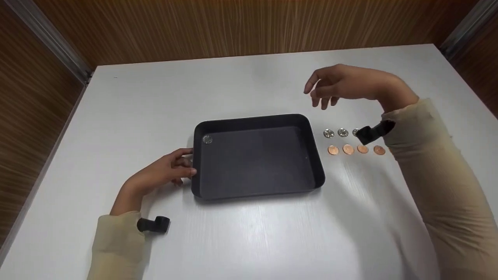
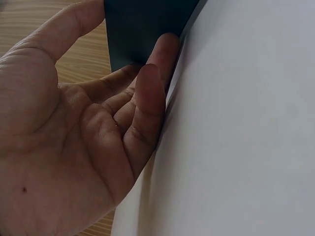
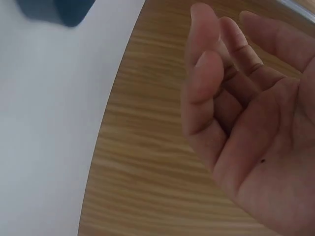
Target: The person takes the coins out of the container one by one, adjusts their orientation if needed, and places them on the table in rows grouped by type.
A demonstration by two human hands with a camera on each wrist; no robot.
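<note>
Holding one silver coin (image 1: 207, 139): black tray (image 1: 256, 193), far-left corner.

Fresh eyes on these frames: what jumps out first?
A black rectangular shallow tray sits mid-table on the white table, with one silver coin in its far-left corner. To its right lie two short rows of coins: silver coins behind, copper coins in front. The left hand touches the tray's left wall; the right hand hovers empty above the table.
</note>
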